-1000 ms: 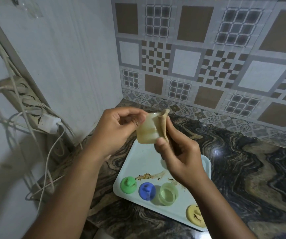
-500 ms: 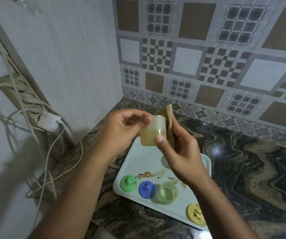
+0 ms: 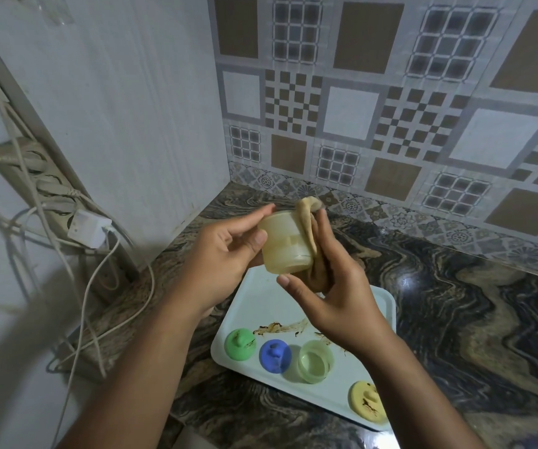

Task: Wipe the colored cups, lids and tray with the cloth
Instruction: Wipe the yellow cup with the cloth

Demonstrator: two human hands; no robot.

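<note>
I count 2 cups: 1 yellow cup [image 3: 285, 244] in hands, 1 green cup [image 3: 315, 361] below right hand. 3 lids: green lid [image 3: 240, 344], blue lid [image 3: 275, 356], yellow lid [image 3: 367, 400]. 1 cloth [image 3: 310, 234], 1 tray [image 3: 258, 296].

Pale yellow cup [image 3: 285, 246] held above tray [image 3: 254, 296], tilted, tan cloth [image 3: 310, 234] pressed against its side. On stained tray: green lid [image 3: 240, 344], blue lid [image 3: 275, 355], green cup [image 3: 315, 360] upright, smeared yellow lid [image 3: 366, 400].

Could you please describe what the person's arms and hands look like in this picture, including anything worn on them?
Both forearms are bare right up to the bottom edge of the picture: no sleeves show. The left hand and right hand wear no gloves, and no rings, watch or bracelets are visible. The fingernails that show are short and unpainted.
</note>
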